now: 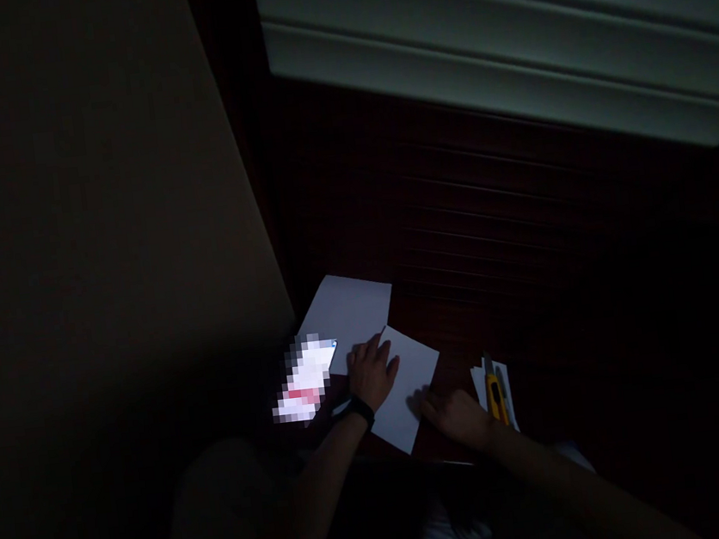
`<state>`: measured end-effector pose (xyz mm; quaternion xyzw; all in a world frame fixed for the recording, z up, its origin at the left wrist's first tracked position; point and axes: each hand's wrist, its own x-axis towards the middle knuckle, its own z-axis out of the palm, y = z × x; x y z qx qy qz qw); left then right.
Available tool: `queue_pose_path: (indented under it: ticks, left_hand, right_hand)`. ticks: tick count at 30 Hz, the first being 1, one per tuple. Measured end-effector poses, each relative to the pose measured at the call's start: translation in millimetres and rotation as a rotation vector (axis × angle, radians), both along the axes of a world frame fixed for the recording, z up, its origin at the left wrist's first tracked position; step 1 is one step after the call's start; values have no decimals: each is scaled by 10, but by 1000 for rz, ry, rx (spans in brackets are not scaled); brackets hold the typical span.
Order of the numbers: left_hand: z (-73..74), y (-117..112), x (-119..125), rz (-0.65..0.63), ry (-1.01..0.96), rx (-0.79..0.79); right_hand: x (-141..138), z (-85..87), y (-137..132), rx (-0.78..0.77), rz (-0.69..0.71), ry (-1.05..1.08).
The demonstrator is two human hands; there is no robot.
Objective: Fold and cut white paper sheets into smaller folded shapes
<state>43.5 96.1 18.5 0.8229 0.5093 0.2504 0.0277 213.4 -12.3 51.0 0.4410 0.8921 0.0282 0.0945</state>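
Head view, dim light. Near sheet (404,398) lay aslant on the dark desk (457,371); left hand (372,373) rested over its left part, fingers spread, apparently gripping nothing. Right hand (454,414) was at the sheet's right edge, fingers curled; could not tell whether it pinched the paper. Far sheet (349,309) lay beyond, to the left. Lit screen (308,379), pixelated, glowed left of the left hand. Yellow cutter (494,393) lay on small papers (479,384), just right of the right hand.
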Motion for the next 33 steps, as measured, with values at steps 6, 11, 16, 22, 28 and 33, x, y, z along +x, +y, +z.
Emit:
queue_pose_path:
  ticks: [6, 11, 16, 22, 28, 33]
  left_hand:
    - [-10, 0, -4, -8, -8, 11]
    - [-11, 3, -5, -6, -6, 17]
    - [-5, -9, -4, -2, -2, 14]
    - [7, -15, -8, -3, 9, 5]
    - [-3, -5, -1, -1, 7, -5]
    - [-9, -8, -1, -6, -13, -5]
  right_hand:
    - [-32, 20, -2, -36, -56, 76]
    - [8, -29, 43, -23, -171, 85]
    - [-130, -65, -99, -43, -66, 132]
    - [-246, -71, -272, -50, 14, 182]
    - [-316, -102, -365, -30, 71, 169]
    - [-392, -54, -387, -31, 146, 173]
